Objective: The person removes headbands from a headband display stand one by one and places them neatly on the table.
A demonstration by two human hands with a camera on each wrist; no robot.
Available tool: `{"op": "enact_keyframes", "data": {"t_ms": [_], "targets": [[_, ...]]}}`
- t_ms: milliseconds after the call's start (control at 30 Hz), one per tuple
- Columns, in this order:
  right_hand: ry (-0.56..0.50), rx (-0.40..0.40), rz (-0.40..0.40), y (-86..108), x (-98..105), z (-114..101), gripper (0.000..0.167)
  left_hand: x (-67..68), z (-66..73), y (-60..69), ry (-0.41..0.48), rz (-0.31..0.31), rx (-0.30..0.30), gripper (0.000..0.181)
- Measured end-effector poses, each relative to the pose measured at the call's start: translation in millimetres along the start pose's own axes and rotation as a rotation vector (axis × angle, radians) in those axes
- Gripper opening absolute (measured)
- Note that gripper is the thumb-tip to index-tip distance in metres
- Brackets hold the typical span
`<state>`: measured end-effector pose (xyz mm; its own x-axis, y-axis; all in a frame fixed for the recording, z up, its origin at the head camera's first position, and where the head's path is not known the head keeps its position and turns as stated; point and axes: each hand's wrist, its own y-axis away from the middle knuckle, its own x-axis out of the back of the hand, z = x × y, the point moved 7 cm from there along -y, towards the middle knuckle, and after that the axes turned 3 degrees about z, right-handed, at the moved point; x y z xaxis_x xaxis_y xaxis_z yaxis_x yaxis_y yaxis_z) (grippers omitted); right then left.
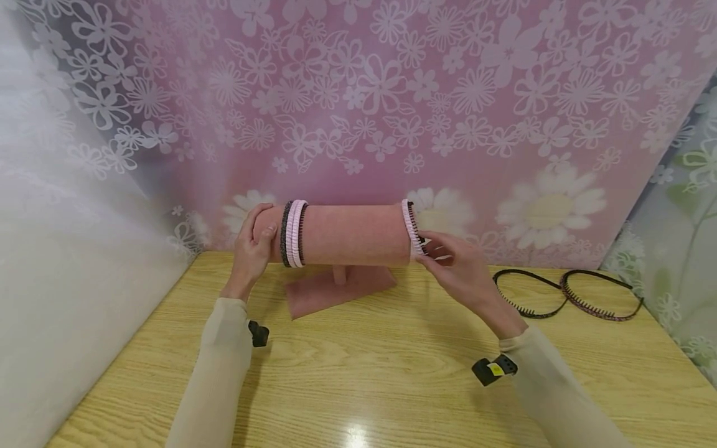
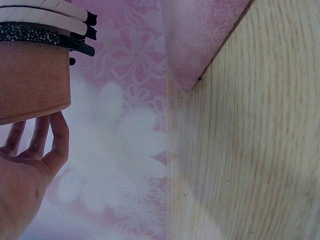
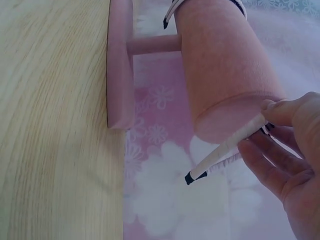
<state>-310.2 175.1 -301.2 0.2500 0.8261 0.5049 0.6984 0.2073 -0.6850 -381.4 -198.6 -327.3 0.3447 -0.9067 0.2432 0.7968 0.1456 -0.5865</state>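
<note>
A pink padded roll (image 1: pixel 358 233) lies level on a stand with a flat pink base (image 1: pixel 342 289). My left hand (image 1: pixel 250 249) grips its left end, fingers over the top and thumb in front. Beside that hand, light pink headbands (image 1: pixel 297 233) and a dark sparkly headband (image 1: pixel 285 233) go round the roll; the left wrist view shows the dark one (image 2: pixel 35 34) nearest the hand. My right hand (image 1: pixel 462 270) pinches a toothed light pink headband (image 1: pixel 411 227) at the right end. In the right wrist view this headband (image 3: pixel 227 145) crosses the roll's end face (image 3: pixel 230 120).
Two dark toothed headbands, one (image 1: pixel 532 314) beside the other (image 1: pixel 607 317), lie on the wooden table (image 1: pixel 358 373) at the right. A pink flowered cloth (image 1: pixel 358 112) hangs behind the roll. Pale cloth (image 1: pixel 84 249) stands along the left side and flowered cloth (image 1: pixel 672 236) along the right.
</note>
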Motion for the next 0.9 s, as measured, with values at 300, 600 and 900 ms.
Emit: {"op": "enact_keyframes", "data": {"t_ms": [300,600,900], "targets": [[0.075,-0.027,0.022,13.4,13,12,0.041,-2.0,-20.8,-6.0,-0.008,0.005,-0.016,0.046],[0.109,-0.015,0.009,26.9,19,22,0.040,-0.8,-26.2,-6.2,-0.018,-0.003,-0.016,0.048],[0.150,-0.061,-0.047,42.1,16,35,0.041,-0.6,-26.3,-7.3,-0.012,0.009,-0.019,0.046]]}}
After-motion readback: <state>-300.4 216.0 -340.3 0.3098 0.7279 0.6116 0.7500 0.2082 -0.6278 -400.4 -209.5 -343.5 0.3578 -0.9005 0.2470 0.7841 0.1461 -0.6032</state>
